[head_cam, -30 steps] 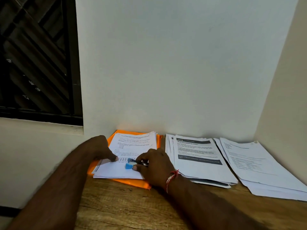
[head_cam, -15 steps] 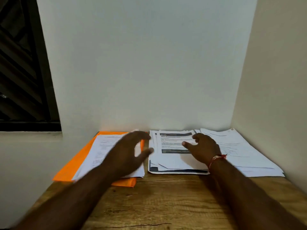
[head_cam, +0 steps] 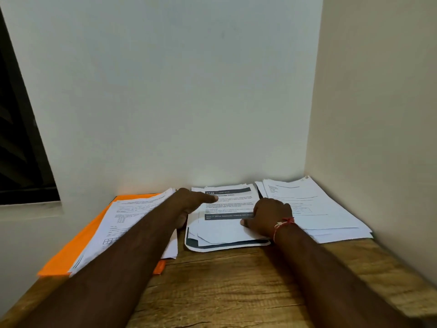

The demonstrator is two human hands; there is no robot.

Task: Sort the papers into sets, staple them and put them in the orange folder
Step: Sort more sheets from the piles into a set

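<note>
Middle papers [head_cam: 227,233] | right hand [head_cam: 269,216] fingers hidden | orange folder [head_cam: 71,253] mostly covered

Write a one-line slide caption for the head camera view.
Left hand and right hand at the middle paper stack, beside the orange folder.

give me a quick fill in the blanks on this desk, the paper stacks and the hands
The left stack lies on a folder coloured ____.
The left hand and right hand both reach the ____ of the three stacks.
A red thread circles the ____ wrist.
The table is made of ____.
Missing words: orange, middle, right, wood.
</note>
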